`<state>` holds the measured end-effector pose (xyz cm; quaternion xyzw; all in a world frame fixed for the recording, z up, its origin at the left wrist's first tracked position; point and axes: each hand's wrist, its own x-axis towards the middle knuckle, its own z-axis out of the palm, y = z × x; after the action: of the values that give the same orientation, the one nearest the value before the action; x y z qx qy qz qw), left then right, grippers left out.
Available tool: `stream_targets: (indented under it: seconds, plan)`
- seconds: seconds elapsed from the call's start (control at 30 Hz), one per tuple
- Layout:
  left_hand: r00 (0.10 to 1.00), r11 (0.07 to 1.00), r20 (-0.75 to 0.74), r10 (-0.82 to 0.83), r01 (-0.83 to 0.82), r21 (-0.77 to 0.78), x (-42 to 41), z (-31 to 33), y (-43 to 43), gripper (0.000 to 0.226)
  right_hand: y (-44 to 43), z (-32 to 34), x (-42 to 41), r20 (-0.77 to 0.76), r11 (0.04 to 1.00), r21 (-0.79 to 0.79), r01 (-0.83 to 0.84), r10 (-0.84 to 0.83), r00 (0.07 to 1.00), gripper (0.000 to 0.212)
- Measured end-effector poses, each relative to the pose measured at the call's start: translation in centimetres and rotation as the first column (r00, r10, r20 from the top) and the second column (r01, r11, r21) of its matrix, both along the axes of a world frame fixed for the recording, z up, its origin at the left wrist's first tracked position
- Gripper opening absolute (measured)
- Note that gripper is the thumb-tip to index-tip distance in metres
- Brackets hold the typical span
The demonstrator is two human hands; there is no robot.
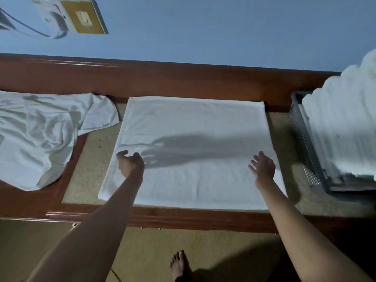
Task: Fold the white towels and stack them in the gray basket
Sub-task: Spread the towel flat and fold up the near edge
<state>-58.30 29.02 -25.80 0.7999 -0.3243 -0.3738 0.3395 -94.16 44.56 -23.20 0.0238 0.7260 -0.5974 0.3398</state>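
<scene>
- The white towel [193, 127] lies flat on the table [183, 217], under both grips.
- The left grip [130, 162] is loosely curled and released, above the towel's left edge.
- The right grip [263, 169] has its fingers spread and is released, near the right edge.
- The gray basket [301, 143], just right of the towel, holds stacked towels [341, 129].

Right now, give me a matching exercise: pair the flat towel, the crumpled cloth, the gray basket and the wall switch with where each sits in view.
Things:
1 flat towel
2 crumpled cloth
3 gray basket
4 wall switch

Places:
A right edge
B top left corner
C centre
D left side

Pairs: 1-C, 2-D, 3-A, 4-B
</scene>
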Motion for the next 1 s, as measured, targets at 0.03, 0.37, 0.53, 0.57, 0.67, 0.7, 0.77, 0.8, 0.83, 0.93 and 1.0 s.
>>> stream_targets:
  seconds: [0.03,0.37,0.53,0.57,0.67,0.7,0.77,0.8,0.83,0.93,1.0]
  plan:
    - [0.978,0.980,0.136,-0.161,0.174,-0.093,-1.6,-0.3,1.4,0.030,0.3,-0.7,0.9,-0.178,0.989,0.088,-0.117,0.131,0.975,0.024]
    - [0.018,0.160,0.592,-0.806,0.969,0.189,-13.2,-5.7,7.5,0.063,2.6,-9.2,4.9,-0.532,0.474,0.785,-0.398,0.846,-0.042,0.057]
    - [-0.040,0.179,0.643,-0.765,0.946,0.271,-13.2,-6.5,8.2,0.067,3.8,-9.4,1.0,-0.463,0.359,0.838,-0.410,0.866,-0.189,0.061]
    - [-0.047,0.177,0.648,-0.760,0.945,0.276,-13.3,-6.4,8.2,0.066,4.1,-9.3,0.1,-0.463,0.356,0.840,-0.408,0.863,-0.200,0.062]
    - [-0.028,0.193,0.654,-0.756,0.945,0.263,-13.5,-6.4,8.2,0.065,5.6,-9.4,-3.6,-0.466,0.365,0.844,-0.393,0.862,-0.199,0.064]
    - [-0.025,0.195,0.658,-0.753,0.946,0.258,-13.6,-6.4,8.3,0.065,6.2,-9.4,-5.0,-0.473,0.387,0.847,-0.364,0.861,-0.187,0.064]
    - [-0.022,0.197,0.664,-0.748,0.947,0.254,-13.8,-6.2,8.3,0.064,7.0,-9.4,-7.4,-0.496,0.467,0.840,-0.277,0.867,-0.041,0.066]
    - [-0.020,0.200,0.661,-0.750,0.946,0.255,-13.8,-6.1,8.4,0.064,7.2,-9.5,-8.1,-0.506,0.515,0.823,-0.239,0.856,0.103,0.067]
    - [-0.019,0.205,0.663,-0.749,0.944,0.259,-13.8,-6.1,8.5,0.064,7.0,-9.5,-8.5,-0.507,0.554,0.808,-0.202,0.827,0.242,0.069]
    - [-0.011,0.219,0.664,-0.748,0.940,0.263,-14.0,-5.9,8.7,0.064,5.5,-9.0,-7.3,-0.518,0.604,0.787,-0.128,0.758,0.396,0.074]
    - [-0.010,0.224,0.672,-0.740,0.939,0.260,-14.0,-6.0,8.7,0.064,4.4,-7.9,-4.8,-0.622,0.678,0.722,-0.139,0.724,0.300,0.070]
